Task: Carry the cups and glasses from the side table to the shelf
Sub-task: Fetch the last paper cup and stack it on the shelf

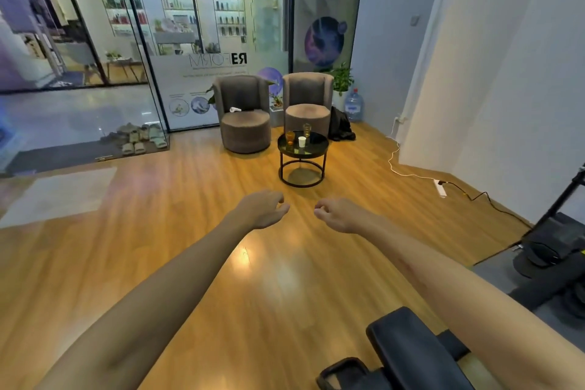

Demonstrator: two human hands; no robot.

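A round black side table (303, 152) stands on the wooden floor across the room, in front of two grey armchairs. On it are an amber glass (290, 137), a white paper cup (302, 141) and a clear glass (306, 129) at the back. Both my arms stretch forward, well short of the table. My left hand (264, 209) hangs with loosely curled fingers and holds nothing. My right hand (338, 214) has its fingers curled in and is empty too. No shelf for the cups shows on my side of the glass wall.
Two grey armchairs (245, 114) (307, 104) sit behind the table, with a water bottle (354, 106) and a dark bag (340, 127) to the right. A white cable and power strip (440, 187) lie along the right wall. A black bench (408, 348) is near my feet.
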